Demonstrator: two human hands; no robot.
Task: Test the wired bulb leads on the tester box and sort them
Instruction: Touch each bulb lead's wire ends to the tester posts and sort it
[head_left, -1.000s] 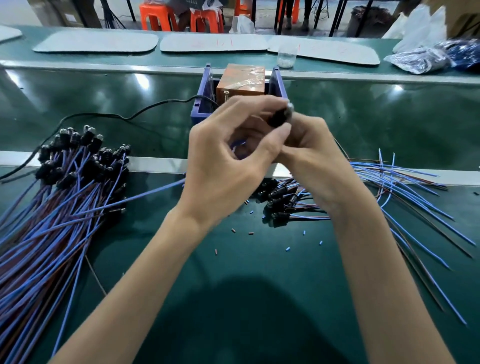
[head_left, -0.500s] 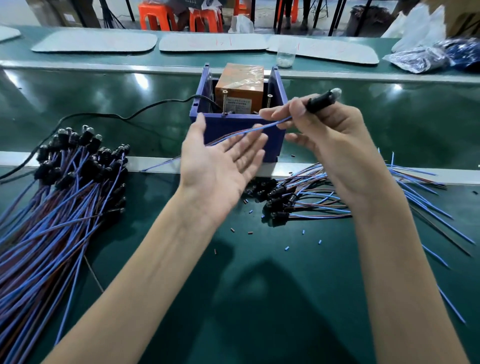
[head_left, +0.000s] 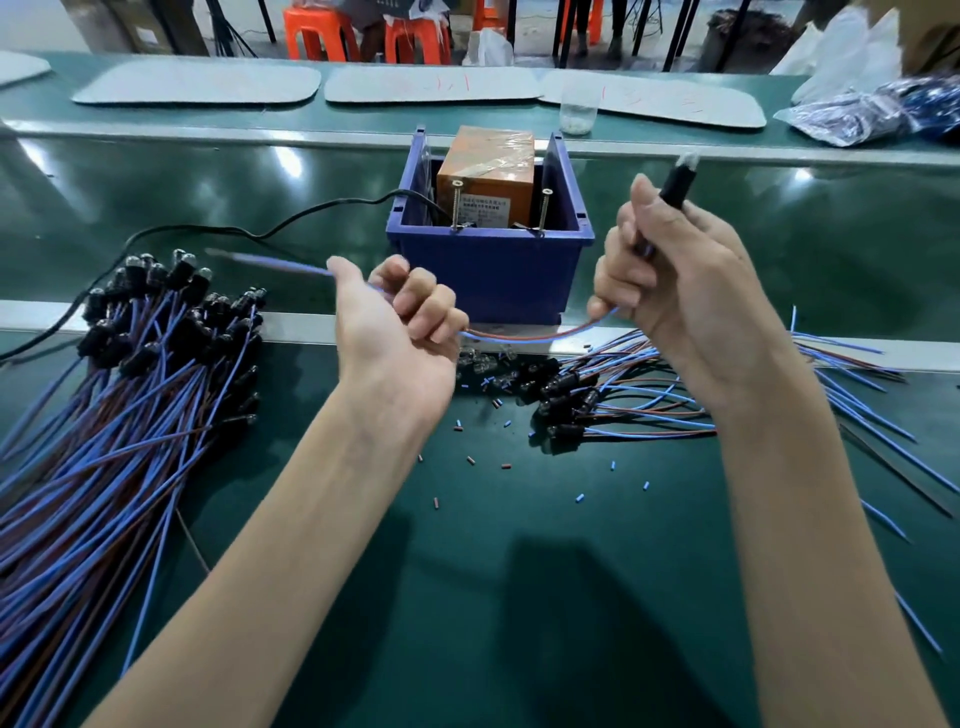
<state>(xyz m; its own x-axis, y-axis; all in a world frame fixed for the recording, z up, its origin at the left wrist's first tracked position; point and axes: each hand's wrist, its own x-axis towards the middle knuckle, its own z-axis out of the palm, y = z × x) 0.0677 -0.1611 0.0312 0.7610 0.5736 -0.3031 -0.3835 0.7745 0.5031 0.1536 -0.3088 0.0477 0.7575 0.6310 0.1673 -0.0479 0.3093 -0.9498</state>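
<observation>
My right hand grips one bulb lead by its black holder, clear bulb tip pointing up and right, beside the tester box. Its blue and brown wires sag leftward into my left hand, whose fingers curl around them; the blue end sticks out past the thumb to the left. The tester is a blue plastic bin holding an orange taped box with two upright screws at its front. A large bundle of leads lies at the left. A smaller pile of leads lies under my right hand.
A black power cord runs left from the bin. Small cut bits of wire sleeve dot the green mat. A clear cup, grey pads and plastic bags sit on the far bench. A metal rail crosses the table.
My hands have drawn apart: the right one moved right with the holder, and the left hand closed around the wires, stretching the lead out in front of the bin.
</observation>
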